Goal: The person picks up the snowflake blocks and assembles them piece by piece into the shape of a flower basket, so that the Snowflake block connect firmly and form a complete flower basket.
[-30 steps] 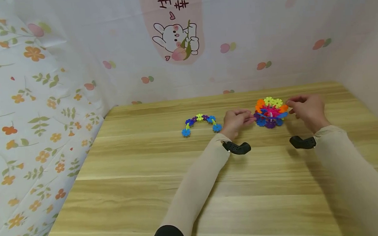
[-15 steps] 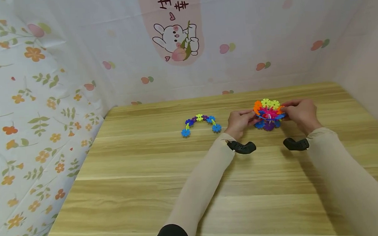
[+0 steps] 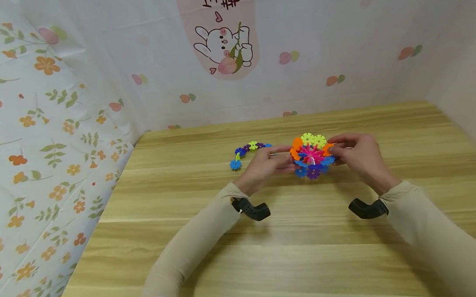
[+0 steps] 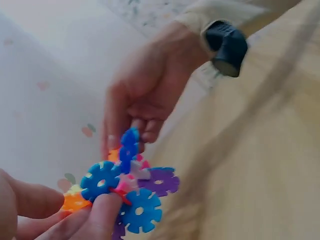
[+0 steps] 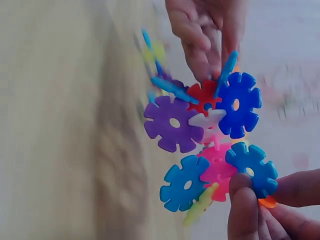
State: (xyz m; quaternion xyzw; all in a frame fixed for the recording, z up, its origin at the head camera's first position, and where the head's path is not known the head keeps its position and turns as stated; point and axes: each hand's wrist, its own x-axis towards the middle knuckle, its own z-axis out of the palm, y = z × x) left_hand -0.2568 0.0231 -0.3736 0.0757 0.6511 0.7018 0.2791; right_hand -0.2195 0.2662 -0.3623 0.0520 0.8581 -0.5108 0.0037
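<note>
A flower-shaped build of notched plastic snowflake discs [image 3: 312,154] is held between both hands, yellow and orange at its back, pink in the middle, blue and purple at the front. My left hand [image 3: 264,167] pinches its left side, thumb and fingers [image 4: 102,215] showing in the left wrist view. On the opposite side my right hand [image 3: 360,157] grips it; the right wrist view shows the thumb [image 5: 243,205] against a blue disc [image 5: 251,170]. A white piece [image 5: 207,120] shows among the discs there.
Behind the left hand lies an arch of joined snowflake discs [image 3: 252,145], its right end hidden by that hand. Wooden tabletop [image 3: 297,260] spreads in front. A printed cloth [image 3: 160,59] hangs along the back and left.
The right hand, at first with bent fingers near the build's right edge, now grips it. Both hands have carried the build leftward and nearer to me, and the left hand now covers part of the arch.
</note>
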